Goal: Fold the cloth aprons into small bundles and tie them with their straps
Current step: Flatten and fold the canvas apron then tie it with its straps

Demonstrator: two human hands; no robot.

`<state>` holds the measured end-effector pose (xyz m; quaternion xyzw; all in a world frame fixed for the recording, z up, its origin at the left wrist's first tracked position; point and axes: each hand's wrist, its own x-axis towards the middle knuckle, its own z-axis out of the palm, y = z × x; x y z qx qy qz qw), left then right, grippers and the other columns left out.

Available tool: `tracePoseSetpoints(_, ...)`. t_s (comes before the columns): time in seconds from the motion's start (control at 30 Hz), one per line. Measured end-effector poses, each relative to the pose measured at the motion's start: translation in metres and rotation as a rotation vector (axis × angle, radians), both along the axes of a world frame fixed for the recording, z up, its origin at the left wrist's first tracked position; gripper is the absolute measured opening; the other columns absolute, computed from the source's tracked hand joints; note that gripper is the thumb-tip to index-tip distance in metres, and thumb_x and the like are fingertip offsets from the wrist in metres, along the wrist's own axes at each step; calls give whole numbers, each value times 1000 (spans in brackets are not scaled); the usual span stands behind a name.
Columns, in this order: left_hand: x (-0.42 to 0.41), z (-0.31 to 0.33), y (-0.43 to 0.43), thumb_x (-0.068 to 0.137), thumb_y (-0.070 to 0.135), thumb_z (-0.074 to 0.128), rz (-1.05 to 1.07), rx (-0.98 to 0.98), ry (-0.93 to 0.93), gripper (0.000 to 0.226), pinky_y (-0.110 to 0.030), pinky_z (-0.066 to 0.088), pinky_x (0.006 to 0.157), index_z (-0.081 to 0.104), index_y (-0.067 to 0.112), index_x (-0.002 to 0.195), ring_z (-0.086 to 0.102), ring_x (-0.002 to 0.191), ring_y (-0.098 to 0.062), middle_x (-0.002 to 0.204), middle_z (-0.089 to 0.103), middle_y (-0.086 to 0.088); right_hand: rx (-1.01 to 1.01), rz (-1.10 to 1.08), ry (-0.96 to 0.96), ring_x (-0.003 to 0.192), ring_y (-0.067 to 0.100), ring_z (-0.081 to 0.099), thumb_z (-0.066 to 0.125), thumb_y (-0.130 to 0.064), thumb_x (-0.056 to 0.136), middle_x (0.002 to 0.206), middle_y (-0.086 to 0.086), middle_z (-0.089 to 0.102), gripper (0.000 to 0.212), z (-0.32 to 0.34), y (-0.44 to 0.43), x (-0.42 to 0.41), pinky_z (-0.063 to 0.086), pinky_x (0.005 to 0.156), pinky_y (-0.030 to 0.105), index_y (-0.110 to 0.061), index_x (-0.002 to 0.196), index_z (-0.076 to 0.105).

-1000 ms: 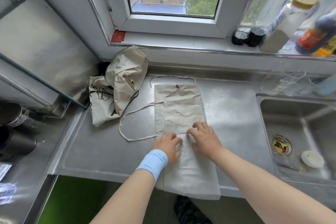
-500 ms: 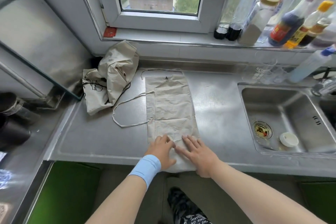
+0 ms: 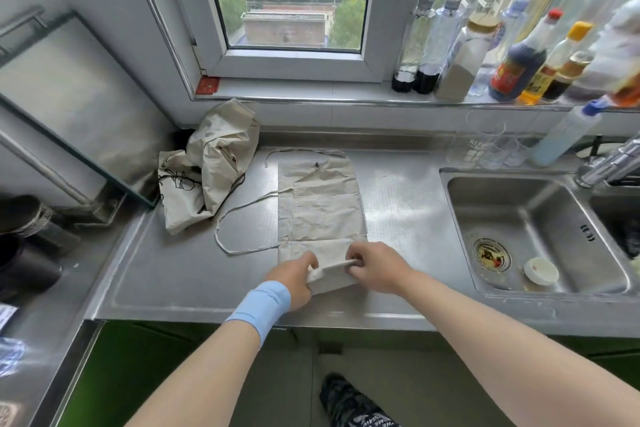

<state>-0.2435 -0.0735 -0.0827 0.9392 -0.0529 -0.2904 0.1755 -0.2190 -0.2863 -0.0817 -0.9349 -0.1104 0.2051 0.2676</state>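
At frame centre, the left hand [image 3: 294, 276] and right hand [image 3: 375, 267] each pinch the raised near edge of the folded apron [image 3: 322, 204] lying on the counter [image 3: 173, 270], a crumpled apron [image 3: 211, 166] up-left of it.

Two hands counted, left hand [image 3: 294, 279] and right hand [image 3: 377, 267], one flat apron [image 3: 325, 204], one crumpled cloth heap [image 3: 214, 163] far left, one blue wristband [image 3: 261, 303], one sink [image 3: 519, 204] right, one white cap [image 3: 541, 270] inside, one tap [image 3: 609, 163], sill bottles [image 3: 519, 69] blurred, not counted.
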Motion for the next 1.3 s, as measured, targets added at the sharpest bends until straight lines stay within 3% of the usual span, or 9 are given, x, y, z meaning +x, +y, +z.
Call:
tracePoseSetpoints(0.3,90,66,14,78,28,62,-9,30,173,12,-22,39,54,53,20,76,48,59,-19,66,50,2,287,-50,465,67,15,53,77,-24,75,77,-2,61,10,48,-10,87,42,60,28,-19,82,71)
tracePoseSetpoints(0.47,136,46,24,80,30,61,228,-119,-112,5,-27,47,69,64,26,77,61,78,-22,78,65,1,433,-185,521,85,13,62,84,-27,71,105,1,58,72,29,-12,122,47,62,21,-34,135,51)
tracePoseSetpoints(0.63,179,21,20,86,35,60,306,-60,-263,11,-32,50,83,66,33,95,63,95,-24,95,68,4,441,-471,257,65,11,53,67,-19,89,75,-5,63,10,-7,-3,155,40,58,21,-22,95,74)
tracePoseSetpoints(0.77,184,3,4,85,29,65,261,86,-701,41,-35,37,95,56,28,125,54,109,-24,114,59,3,256,-478,138,67,18,50,55,-34,95,66,-5,53,30,-33,3,183,36,60,31,-14,73,63)
tracePoseSetpoints(0.87,172,-25,-7,91,33,56,106,50,-443,50,-35,29,107,41,33,139,38,130,-22,142,41,3,57,-433,82,95,29,58,56,-39,93,96,3,63,23,-50,9,199,48,80,36,-18,92,65)
tracePoseSetpoints(0.97,160,-56,-8,93,44,49,-44,165,-107,65,-44,11,119,17,39,150,2,149,-23,162,1,1,-152,-423,-131,124,33,45,64,-36,90,137,11,43,60,-65,17,198,39,100,42,-18,142,42)
tracePoseSetpoints(1.13,151,-82,-8,93,54,39,-55,275,-61,74,-55,-3,117,-6,42,151,-21,147,-25,160,-22,1,-222,53,-556,135,34,40,53,-28,83,152,14,38,62,-86,18,181,40,105,48,-19,143,41)
tracePoseSetpoints(1.2,152,-85,-8,93,58,35,-44,276,-73,74,-58,-6,116,-9,44,150,-25,146,-24,159,-26,2,-249,277,-479,143,35,34,44,-39,88,158,15,32,62,-100,19,176,31,113,48,-18,146,43)
tracePoseSetpoints(1.3,150,-89,-2,92,63,32,-49,285,-86,75,-58,-9,114,-11,43,150,-28,144,-24,157,-30,4,-358,281,-233,152,30,-5,16,-63,87,163,10,-11,86,-109,18,177,-4,120,41,-17,158,3)
